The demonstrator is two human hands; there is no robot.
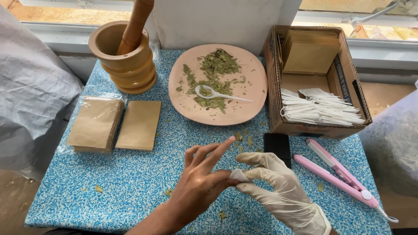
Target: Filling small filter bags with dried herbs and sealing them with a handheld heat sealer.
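My bare left hand (203,177) pinches the loose fingertip of the white latex glove worn on my right hand (277,190), low at the table's middle. The other left fingers are spread. Beyond my hands stands a pink plate (250,93) of dried green leaves (213,70) with a white plastic spoon (218,94) lying in it. A black rectangular object (277,143) lies just behind my right hand.
A wooden mortar (126,61) with pestle (136,20) stands back left. Brown paper sachets (139,125) and a wrapped stack (95,124) lie left. A cardboard box (273,78) holds white filter bags (319,110) and brown envelopes. A pink sealing tool (340,173) lies right; a plastic tub (411,143) stands beyond.
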